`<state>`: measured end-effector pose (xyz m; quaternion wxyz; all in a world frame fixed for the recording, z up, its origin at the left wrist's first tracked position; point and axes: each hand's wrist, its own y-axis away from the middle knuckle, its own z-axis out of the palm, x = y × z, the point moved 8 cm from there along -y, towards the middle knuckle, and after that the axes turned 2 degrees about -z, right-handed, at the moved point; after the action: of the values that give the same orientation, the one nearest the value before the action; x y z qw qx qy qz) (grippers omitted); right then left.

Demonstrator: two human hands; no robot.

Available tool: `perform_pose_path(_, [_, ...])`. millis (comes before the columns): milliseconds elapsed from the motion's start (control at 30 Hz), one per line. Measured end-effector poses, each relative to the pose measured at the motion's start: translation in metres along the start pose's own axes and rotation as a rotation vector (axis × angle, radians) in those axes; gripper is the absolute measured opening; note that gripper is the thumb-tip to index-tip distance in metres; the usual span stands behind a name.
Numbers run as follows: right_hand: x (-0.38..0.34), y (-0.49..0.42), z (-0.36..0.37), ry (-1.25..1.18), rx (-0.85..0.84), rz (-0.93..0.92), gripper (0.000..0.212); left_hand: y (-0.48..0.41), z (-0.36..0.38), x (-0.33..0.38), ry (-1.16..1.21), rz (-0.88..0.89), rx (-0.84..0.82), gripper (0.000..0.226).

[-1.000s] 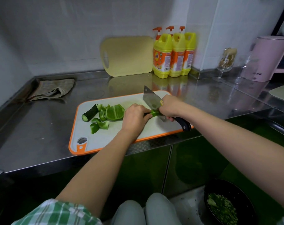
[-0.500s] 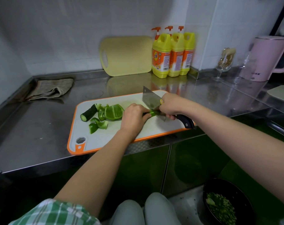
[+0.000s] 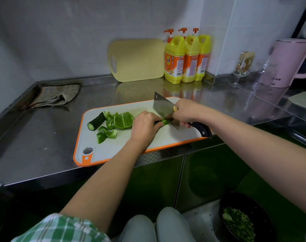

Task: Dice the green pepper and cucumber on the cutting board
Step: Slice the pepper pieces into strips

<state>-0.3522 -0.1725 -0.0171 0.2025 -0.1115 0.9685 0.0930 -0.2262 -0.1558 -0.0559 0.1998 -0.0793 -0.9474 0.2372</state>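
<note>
Fingers [image 3: 156, 124] of left hand [image 3: 145, 125] are curled, knuckles fwd, pinning a green pepper strip [image 3: 165, 122] to the cutting board [image 3: 166, 138]. Whether the tips are tucked can't be told. Right hand [image 3: 184, 112] is wrapped round the cleaver [image 3: 163, 106] handle, up by the blade. The edge is down on the strip, just beside the left knuckles.

Change vs 1 s ago: very little. Blade and both hands are found at approx the same spot on the board's right half. Only small shifts are seen, consistent w/ short chop strokes on the same strip. Uncut stock hasn't been touched: cucumber stub [image 3: 96, 122], big pepper section [image 3: 123, 120] and loose pepper bits [image 3: 105, 134] lie as before, left of centre on the board, well apart from the blade.

Meaning for task: dicing is judged in progress, not near done. The strip under the blade is being worked down, w/ the stub, section and bits yet to be cut. Chopped green is already held in a dark bowl [image 3: 224, 206] below the worktop [image 3: 43, 137] edge, lower right.
</note>
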Motion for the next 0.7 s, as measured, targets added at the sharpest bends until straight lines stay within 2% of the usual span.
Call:
perform_pose_path(167, [0.001,-0.003,0.01,0.008,0.005,0.008,0.02,-0.001,0.001,-0.002,0.005,-0.013,-0.008,0.024])
perform_pose_path(400, [-0.002,-0.017,0.015,0.089,0.095,0.002,0.007,0.001,0.0,-0.001,-0.004,-0.006,-0.007,0.024])
perform_pose_path(500, [-0.001,-0.014,0.004,0.041,0.111,-0.01,0.014,0.001,-0.001,-0.002,-0.001,-0.019,-0.006,0.025])
perform_pose_path(700, [-0.006,0.001,0.004,0.005,-0.024,-0.016,0.023,0.0,0.001,-0.005,-0.01,-0.042,-0.008,0.025])
